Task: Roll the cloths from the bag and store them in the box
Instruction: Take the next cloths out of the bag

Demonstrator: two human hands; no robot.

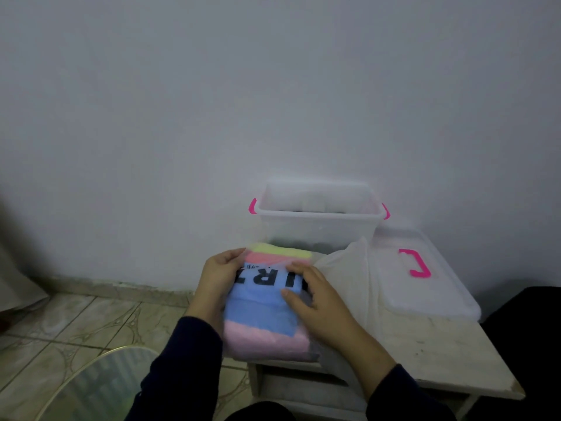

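We see a pale, scuffed desk [449, 344] standing on a tiled floor [76, 317] against the wall. On it rest a clear box [318, 229] with pink clips at the back, its lid [425, 284] lying flat just to the right, and — at the front-left edge — a bag [264, 311] of stacked coloured cloths.

The clear plastic box with pink clips [318, 220] stands open-topped at the far edge of the pale worn table [449, 347], against the white wall [273, 86], so its mouth is reachable only from above or the near side. The clear bag of stacked coloured cloths [264, 311] lies just before it. The translucent lid with a pink handle [425, 284] fills the far right corner; the near right corner lies bare.
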